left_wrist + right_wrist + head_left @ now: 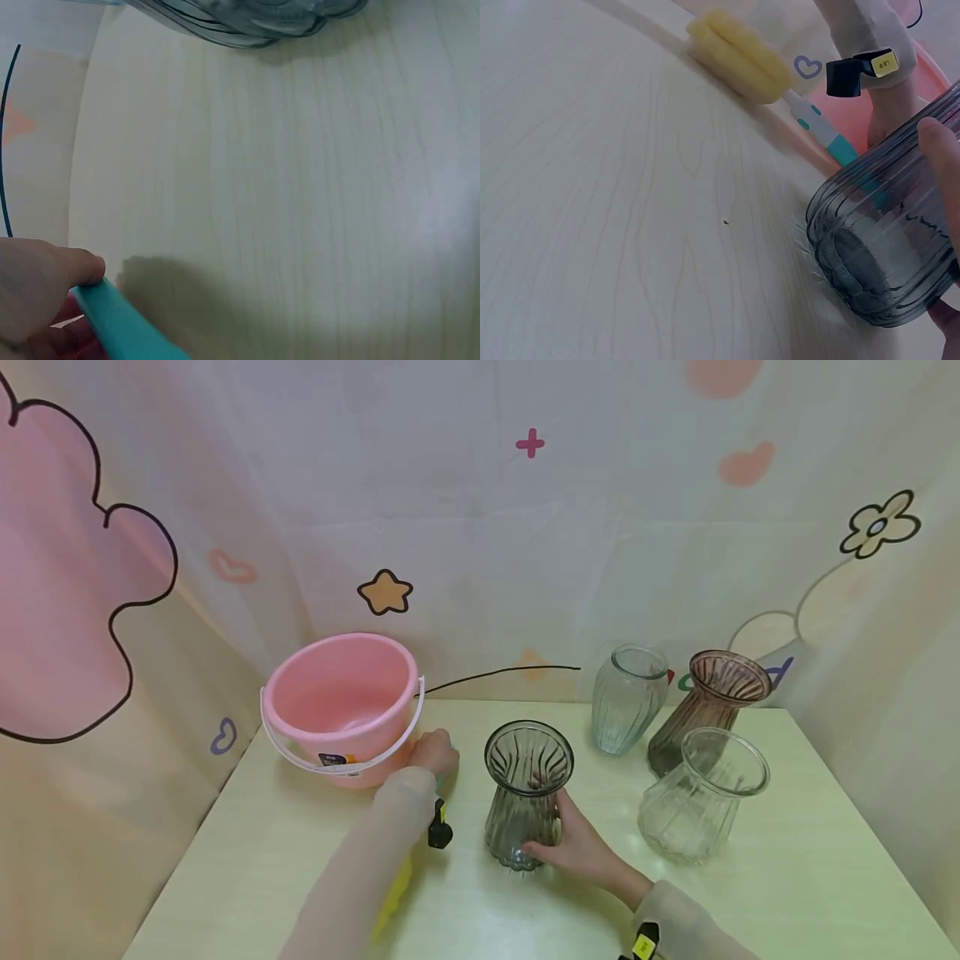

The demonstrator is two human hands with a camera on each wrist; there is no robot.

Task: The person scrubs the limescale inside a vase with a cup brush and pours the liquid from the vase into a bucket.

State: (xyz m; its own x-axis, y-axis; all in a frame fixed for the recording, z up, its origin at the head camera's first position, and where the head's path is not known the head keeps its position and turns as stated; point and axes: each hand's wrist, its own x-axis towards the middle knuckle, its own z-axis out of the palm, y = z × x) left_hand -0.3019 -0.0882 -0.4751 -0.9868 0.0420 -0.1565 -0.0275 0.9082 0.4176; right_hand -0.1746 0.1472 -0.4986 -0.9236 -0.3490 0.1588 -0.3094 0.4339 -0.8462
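Note:
My left hand (435, 753) pinches the teal end of a brush handle (124, 322) between thumb and fingers, beside the pink bucket. The yellow sponge head (739, 58) of this bottle brush points toward the table's front; the sleeve hides part of it in the head view. With my right hand (581, 852) I grip a grey ribbed glass vase (521, 818) low on its right side, thumb in front. The vase is upright, mouth up, in the middle of the table. Whether its base touches the tabletop I cannot tell.
The pink bucket (348, 735) with a white handle stands at the back left. On the right are a pale blue glass vase (626, 706), a brownish-purple vase (693, 727) and a clear vase (686, 818). A printed curtain (465, 552) hangs behind the table.

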